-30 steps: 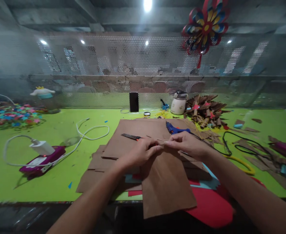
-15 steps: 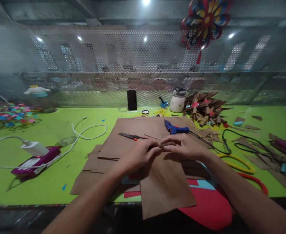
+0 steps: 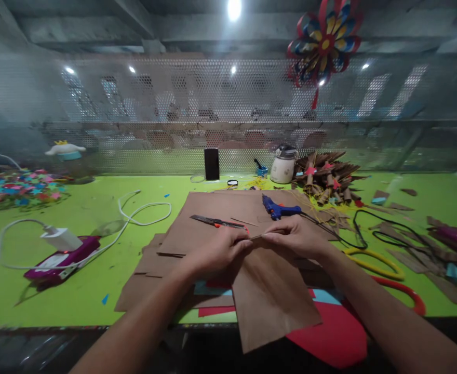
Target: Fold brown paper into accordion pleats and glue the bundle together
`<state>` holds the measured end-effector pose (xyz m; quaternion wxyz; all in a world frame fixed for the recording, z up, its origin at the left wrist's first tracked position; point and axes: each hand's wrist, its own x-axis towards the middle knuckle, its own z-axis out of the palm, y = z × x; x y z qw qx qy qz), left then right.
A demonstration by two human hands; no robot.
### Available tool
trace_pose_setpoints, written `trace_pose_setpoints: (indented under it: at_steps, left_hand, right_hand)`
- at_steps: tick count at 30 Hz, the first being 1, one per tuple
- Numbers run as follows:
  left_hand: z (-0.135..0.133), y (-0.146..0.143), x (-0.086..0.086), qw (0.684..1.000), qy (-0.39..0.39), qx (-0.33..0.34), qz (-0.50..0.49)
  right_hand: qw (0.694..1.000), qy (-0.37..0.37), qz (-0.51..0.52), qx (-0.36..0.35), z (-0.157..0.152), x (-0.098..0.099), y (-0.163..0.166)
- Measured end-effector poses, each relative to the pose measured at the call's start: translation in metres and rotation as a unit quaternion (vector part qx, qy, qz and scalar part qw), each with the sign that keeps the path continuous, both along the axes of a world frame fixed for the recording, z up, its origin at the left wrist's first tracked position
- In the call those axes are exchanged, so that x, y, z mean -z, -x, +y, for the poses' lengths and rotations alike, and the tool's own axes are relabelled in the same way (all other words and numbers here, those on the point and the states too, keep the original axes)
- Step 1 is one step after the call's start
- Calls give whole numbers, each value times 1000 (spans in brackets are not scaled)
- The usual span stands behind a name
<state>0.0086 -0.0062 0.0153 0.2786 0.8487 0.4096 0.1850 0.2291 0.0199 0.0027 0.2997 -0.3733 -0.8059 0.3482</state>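
Observation:
Between my hands a sheet of brown kraft paper [image 3: 273,298] is pinched along its far edge, and its near end hangs past the table's front edge. My left hand [image 3: 224,246] grips that edge on the left, thumb and fingers pressed together. On the right, my right hand [image 3: 296,238] pinches the same edge, which looks narrowly folded or rolled. Just beyond lie a utility knife [image 3: 209,221] and a thin brown stick [image 3: 244,221] on a stack of brown paper [image 3: 197,202]. A blue glue gun [image 3: 279,208] rests behind my right hand.
Left, a purple power strip [image 3: 63,259] holds a white charger with a looping cable. Right are yellow and orange scissor-like handles [image 3: 380,265], a black cord and paper scraps. Behind stand a phone [image 3: 212,164], a white jar [image 3: 283,165] and a pile of rolled brown paper pieces [image 3: 325,179].
The sheet's hanging end has shifted slightly right. My fingers have moved a little apart along its far edge, with my right hand's fingers now more closed. The whole view has tilted slightly.

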Motion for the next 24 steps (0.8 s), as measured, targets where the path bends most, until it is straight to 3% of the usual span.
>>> trace_pose_setpoints:
  at_steps: [8, 13, 19, 24]
  left_hand:
    - [1, 0, -3, 999, -25, -19, 38]
    - [8, 4, -4, 999, -24, -9, 33]
    - [17, 13, -4, 1000, -23, -6, 13]
    - [18, 19, -9, 998, 40, 23, -44]
  right_hand:
    - [999, 16, 27, 26, 6, 5, -5]
    - [1000, 15, 20, 3, 13, 7, -6]
    - [994, 70, 73, -40, 17, 8, -11]
    - [979, 127, 154, -25, 21, 9, -17]
